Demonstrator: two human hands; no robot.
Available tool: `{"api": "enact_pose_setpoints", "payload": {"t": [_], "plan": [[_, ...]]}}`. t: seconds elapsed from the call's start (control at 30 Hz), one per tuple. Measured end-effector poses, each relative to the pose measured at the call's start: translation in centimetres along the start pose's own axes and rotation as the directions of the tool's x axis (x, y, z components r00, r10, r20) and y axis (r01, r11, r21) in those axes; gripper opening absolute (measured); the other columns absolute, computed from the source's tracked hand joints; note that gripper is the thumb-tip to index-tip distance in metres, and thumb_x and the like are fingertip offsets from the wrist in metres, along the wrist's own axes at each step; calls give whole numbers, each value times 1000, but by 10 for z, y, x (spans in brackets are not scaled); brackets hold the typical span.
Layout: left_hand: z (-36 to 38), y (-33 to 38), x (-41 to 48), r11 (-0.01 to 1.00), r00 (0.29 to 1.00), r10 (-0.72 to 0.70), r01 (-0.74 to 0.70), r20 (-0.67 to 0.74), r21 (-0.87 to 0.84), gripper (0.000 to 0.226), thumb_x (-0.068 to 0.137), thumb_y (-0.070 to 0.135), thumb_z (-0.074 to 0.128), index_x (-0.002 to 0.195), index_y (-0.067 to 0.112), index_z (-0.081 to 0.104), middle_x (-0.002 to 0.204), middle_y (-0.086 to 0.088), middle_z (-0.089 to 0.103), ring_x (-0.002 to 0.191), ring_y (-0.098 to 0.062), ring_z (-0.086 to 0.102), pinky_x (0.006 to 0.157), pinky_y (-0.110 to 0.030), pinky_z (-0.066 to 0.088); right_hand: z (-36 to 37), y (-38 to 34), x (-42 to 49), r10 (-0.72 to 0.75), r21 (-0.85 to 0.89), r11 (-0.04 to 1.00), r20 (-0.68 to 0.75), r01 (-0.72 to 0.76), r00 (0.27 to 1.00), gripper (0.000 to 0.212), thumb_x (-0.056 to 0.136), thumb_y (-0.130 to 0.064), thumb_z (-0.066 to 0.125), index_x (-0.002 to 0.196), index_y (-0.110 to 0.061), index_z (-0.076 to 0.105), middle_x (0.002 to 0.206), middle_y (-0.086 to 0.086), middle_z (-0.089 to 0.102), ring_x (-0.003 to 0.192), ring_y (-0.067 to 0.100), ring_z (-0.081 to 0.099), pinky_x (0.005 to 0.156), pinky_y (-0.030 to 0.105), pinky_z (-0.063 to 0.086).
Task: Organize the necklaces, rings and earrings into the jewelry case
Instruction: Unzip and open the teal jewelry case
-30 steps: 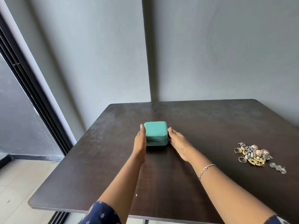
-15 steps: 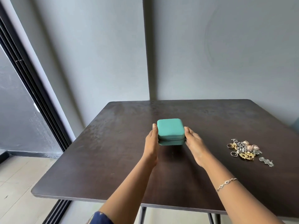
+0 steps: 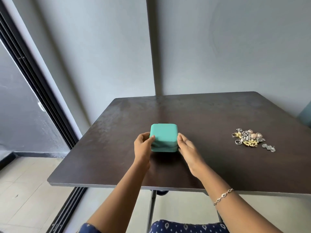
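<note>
A: Task thing first, quick. Where is it sitting?

B: The teal square jewelry case (image 3: 164,137), rounded corners, is sitting near the middle of the dark brown wooden bench (image 3: 210,115), lid down, seam running round its middle. It looks to be resting flat, not lifted.

A: Grips?

B: The left grip (image 3: 143,145) is curling round the case's left side, thumb lying on the front-left edge by the seam, so it is grasping the case. The right grip (image 3: 187,147) is pressing against the right side with fairly straight fingers, released rather than clenched. A silver chain bracelet (image 3: 223,195) is hanging on that wrist.

A: Handling?

B: I'm judging it light and stiff-walled, with a matte, slightly soft skin, so it isn't looking slippery. I'm thinking the best hold is one grip bracing the lower half while the other is lifting the lid at the seam. I can't tell whether a zip or clasp is closing it.

A: Contents?

B: The case is shut, so the inside is hidden and I'm not guessing compartments. The heap of silver and gold jewelry (image 3: 248,138) is lying well apart to the right on the bench: rings at its left edge, one silver piece lying just off to the right. The pieces are looking small, tangle-prone and delicate, so I'm expecting fingertip pinches, one at a time.

A: Progress?

B: Nothing is showing in the case; opening is looking like the step in hand.
</note>
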State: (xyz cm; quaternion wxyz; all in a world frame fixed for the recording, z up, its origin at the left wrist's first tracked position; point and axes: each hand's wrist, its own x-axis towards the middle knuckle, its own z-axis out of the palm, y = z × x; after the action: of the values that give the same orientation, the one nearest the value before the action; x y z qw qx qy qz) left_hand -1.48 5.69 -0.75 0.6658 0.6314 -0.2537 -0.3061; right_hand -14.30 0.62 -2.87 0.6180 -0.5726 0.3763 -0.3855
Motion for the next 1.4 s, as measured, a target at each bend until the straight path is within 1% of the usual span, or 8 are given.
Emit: {"api": "enact_pose_setpoints", "payload": {"t": [0.4,0.53,0.67,0.8,0.93,1.03,1.17,1.4], "plan": [[-30,-8,-7,998,998,-62,62,23,0,19,87,5,59,105,5,58,101,-11,65,93,-23,60,86,-37,49,21,8,-20,-47,-112,993,-4,47,999,48,97,-30,39,142,-12,32,142,-3,40,132,11,36,111,25,25],[-34,-9,0,979,997,30,-43,68,200,29,85,8,62,113,8,56,114,-11,63,103,-24,59,92,-37,49,18,11,-16,-67,-113,991,-14,65,998,42,97,-29,39,136,-13,42,138,0,47,126,12,44,112,36,31],[-31,5,5,631,891,347,-452,292,631,46,80,-4,54,121,16,59,130,-2,53,116,-19,52,90,-15,34,12,6,-2,-94,-77,993,-64,89,993,21,98,-19,39,104,-22,59,103,-8,62,104,12,55,100,33,43],[-19,20,5,407,833,226,-552,506,727,56,76,-12,37,111,19,67,132,5,55,118,-21,51,92,-24,41,6,-4,24,-98,-181,980,-98,79,990,28,96,-4,36,115,-3,57,110,3,56,107,14,49,88,20,36],[-14,28,8,291,827,173,-562,535,774,53,77,-11,36,110,18,66,125,2,59,111,-25,53,86,-31,44,3,-7,57,-32,-305,952,6,32,999,35,93,3,33,112,-10,59,119,10,56,105,13,48,96,28,38],[-12,31,10,262,825,167,-565,540,782,52,75,-10,37,107,19,66,118,1,62,103,-26,54,78,-30,40,4,-10,69,25,-338,941,85,6,996,43,86,11,31,104,-15,61,112,18,62,96,16,51,94,30,40],[-10,30,10,251,828,171,-560,534,789,49,75,-8,39,103,20,67,111,0,64,98,-26,55,70,-26,34,4,-15,78,20,-448,892,184,66,983,65,69,20,22,103,-16,63,112,7,63,107,17,54,98,29,40],[-8,31,15,298,850,172,-526,497,796,33,81,2,48,95,21,71,109,3,66,101,-24,57,78,-29,43,2,-17,86,-6,-533,838,201,114,979,48,76,22,31,92,-7,66,92,10,65,85,14,56,71,17,45]]}}
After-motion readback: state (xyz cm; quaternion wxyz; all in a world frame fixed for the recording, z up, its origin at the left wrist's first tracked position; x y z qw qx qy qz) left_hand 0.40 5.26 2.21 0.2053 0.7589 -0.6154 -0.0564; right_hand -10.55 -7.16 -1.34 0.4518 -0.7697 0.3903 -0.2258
